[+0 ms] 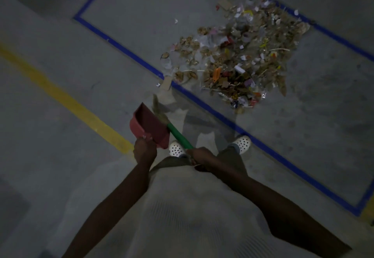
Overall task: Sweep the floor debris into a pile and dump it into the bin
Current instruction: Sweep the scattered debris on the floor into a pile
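Gripping a red dustpan [148, 125], the left hand [144, 151] curls shut — the right hand [199, 157] clasps the green broom handle [179, 136] near the debris pile [238, 55].

Blue tape [125, 51], yellow line [66, 100], white clogs [242, 142]

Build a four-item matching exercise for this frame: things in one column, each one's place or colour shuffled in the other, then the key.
Things:
1. dustpan
2. broom
3. debris
4. clogs

Place or colour:
A. gripped by the right hand
B. heaped on the floor, mostly inside the blue tape
C. white, being worn
D. held by the left hand

Pairs: 1-D, 2-A, 3-B, 4-C.
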{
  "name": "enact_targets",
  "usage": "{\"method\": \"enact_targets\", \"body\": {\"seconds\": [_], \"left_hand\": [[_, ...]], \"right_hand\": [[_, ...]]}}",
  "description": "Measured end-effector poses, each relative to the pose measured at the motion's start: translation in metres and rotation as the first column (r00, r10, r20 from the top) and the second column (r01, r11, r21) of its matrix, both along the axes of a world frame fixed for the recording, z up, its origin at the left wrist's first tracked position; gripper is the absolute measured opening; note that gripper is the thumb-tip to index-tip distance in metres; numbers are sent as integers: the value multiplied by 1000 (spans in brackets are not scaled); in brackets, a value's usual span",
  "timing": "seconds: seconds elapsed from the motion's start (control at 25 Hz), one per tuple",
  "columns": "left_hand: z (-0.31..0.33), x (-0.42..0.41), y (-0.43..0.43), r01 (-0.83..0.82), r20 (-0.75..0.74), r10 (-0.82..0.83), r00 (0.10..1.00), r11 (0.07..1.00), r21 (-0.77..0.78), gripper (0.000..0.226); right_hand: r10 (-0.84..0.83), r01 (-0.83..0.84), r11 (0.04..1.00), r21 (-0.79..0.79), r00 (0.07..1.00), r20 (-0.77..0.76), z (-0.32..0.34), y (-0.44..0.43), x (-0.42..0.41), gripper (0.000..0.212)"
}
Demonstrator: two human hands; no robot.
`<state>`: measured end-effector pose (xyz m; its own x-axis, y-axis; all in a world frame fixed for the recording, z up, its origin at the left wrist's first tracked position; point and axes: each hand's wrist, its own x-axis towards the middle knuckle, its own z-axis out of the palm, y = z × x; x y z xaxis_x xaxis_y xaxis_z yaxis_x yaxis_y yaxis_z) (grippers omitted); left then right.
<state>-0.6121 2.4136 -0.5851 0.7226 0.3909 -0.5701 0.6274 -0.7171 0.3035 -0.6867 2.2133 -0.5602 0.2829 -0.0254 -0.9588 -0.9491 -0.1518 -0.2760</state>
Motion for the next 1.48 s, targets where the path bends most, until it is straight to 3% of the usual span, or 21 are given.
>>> {"method": "enact_targets", "body": {"seconds": [0.08,0.24,0.36,0.48,0.56,0.68,0.8,0.96,1.08,1.28,1.48], "left_hand": [[4,11,32,-17,23,17,1000,1000,-4,34],[2,17,68,11,52,-9,999,999,-48,33],[-6,19,82,-51,49,54,997,996,-68,36],[-17,37,92,-44,66,48,997,997,-59,39],[-23,54,92,-34,64,37,997,998,-54,39],[-27,90,83,-5,28,7,1000,999,-50,38],[-34,135,71,137,18,-136,990,987,-81,36],[-31,202,54,296,39,-294,955,953,-72,35],[-22,258,47,372,79,-368,927,927,-50,32],[-14,317,47,391,108,-383,917,918,-64,32],[0,342,47,347,56,-342,938,929,-131,24]], "right_hand": [[111,-112,994,17,993,33,-15,21,10,44],[130,-129,991,-47,992,12,-27,38,45,43],[-28,29,999,-27,998,64,-32,48,70,40],[-257,264,956,-132,964,66,-49,50,100,28],[-460,456,882,-115,888,-9,-72,44,119,27],[-631,628,776,-64,775,-43,-92,22,149,18],[-791,792,611,-2,611,-36,-106,-7,179,16],[-937,936,349,48,350,-2,-112,-51,221,26],[-975,972,221,76,219,28,-91,-77,246,29],[-961,943,269,197,278,-19,-13,-35,244,37],[-898,911,373,179,403,-178,37,55,245,39]]}}
